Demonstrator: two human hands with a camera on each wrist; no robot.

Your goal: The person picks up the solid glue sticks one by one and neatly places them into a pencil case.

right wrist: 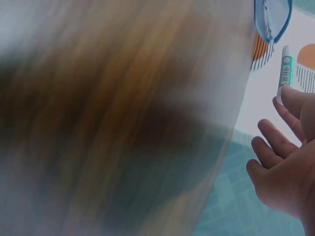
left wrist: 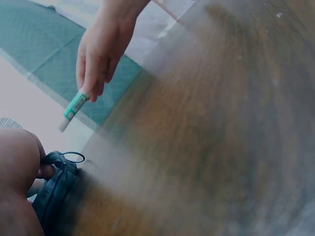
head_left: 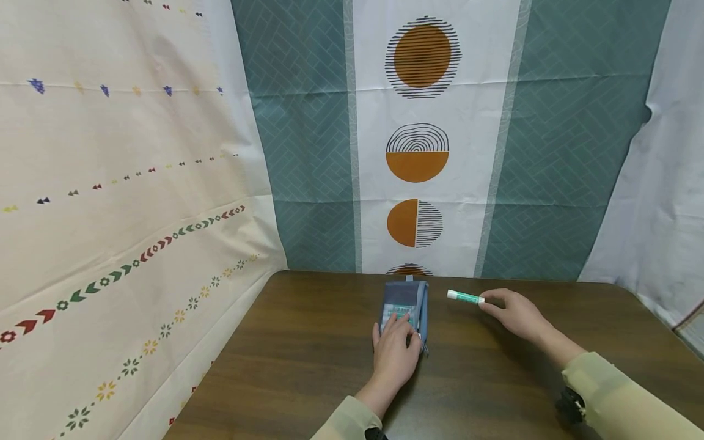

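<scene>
In the head view a slim white tube with a green label [head_left: 466, 297], shaped like a lip balm stick, is held above the table. My right hand [head_left: 514, 313] pinches one end of it between thumb and finger; the other fingers are spread in the right wrist view. A grey-blue zip pouch [head_left: 400, 292] with a clear front lies left of the tube, something green and white showing through. My left hand [head_left: 395, 354] holds the pouch at its near part, covering much of it. In the left wrist view the pouch's zipped edge [left wrist: 58, 189] shows beside that hand.
The brown wooden table [head_left: 286, 348] reaches back to a hanging green and white cloth [head_left: 308, 232] with orange circles. A patterned cream cloth [head_left: 137, 244] hangs on the left, and a white cloth [head_left: 660, 214] on the right.
</scene>
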